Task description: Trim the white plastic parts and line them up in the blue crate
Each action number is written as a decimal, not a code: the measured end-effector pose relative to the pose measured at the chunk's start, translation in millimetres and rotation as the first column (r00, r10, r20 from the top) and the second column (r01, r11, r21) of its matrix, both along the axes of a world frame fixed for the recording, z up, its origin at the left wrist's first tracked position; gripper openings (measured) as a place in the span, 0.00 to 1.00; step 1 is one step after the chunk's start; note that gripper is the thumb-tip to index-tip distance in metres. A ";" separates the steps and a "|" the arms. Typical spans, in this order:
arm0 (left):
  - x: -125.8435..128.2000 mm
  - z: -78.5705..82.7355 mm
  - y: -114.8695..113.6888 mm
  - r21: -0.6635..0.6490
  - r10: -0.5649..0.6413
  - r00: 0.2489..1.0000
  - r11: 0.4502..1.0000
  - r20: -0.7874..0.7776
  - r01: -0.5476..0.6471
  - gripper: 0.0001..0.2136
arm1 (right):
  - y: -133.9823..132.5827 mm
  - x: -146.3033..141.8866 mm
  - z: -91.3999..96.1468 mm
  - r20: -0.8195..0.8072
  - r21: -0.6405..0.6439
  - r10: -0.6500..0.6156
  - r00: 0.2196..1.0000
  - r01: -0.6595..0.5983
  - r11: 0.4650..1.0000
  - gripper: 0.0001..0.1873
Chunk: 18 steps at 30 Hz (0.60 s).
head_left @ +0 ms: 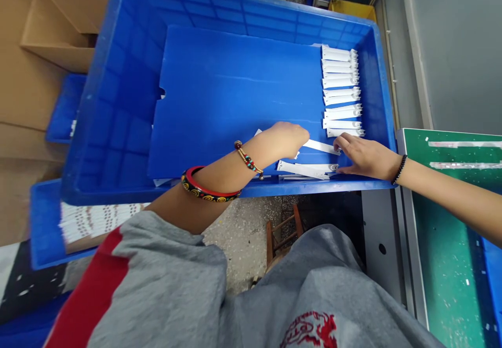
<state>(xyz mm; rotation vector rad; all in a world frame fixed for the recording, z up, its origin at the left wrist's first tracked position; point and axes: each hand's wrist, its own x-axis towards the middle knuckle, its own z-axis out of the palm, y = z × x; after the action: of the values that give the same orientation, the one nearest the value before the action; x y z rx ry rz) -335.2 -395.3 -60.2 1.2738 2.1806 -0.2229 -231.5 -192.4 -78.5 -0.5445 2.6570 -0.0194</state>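
Observation:
My left hand (285, 138) is closed around white plastic strips; one long white strip (322, 147) sticks out from its fingers towards the right. At that strip's far end, my right hand (363, 157) has curled fingers on it, with the thumb lower down. Below both hands, more loose white strips (304, 169) lie near the front wall of a blue crate (117, 193). A row of similar white strips (340, 83) is laid side by side along the crate's right end, on a flat blue sheet (235, 86).
An open cardboard box (63, 55) stands to the left. Below it, a blue tray (43, 222) holds many stacked small pieces. On the right is a green work surface (451, 222) beside a grey panel. A wooden stool (270, 240) is under the crate's near side.

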 end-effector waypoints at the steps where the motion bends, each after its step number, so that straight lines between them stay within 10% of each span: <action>1: -0.2 -1.0 -0.3 -0.001 -0.011 1.000 1.000 -0.007 0.011 0.17 | -0.8 -0.1 -2.4 -0.008 -0.025 0.001 1.000 -0.001 1.000 0.25; 18: 0.5 3.9 -0.8 -0.013 -0.058 0.998 0.998 -0.024 0.057 0.14 | -6.5 -4.0 -0.9 -0.067 0.215 0.027 0.997 -0.012 0.977 0.11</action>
<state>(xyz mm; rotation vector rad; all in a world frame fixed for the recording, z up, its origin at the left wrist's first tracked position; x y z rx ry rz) -334.6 -396.2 -56.3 1.3347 2.1619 -0.2760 -235.4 -198.9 -79.4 -0.5079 2.6762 0.2943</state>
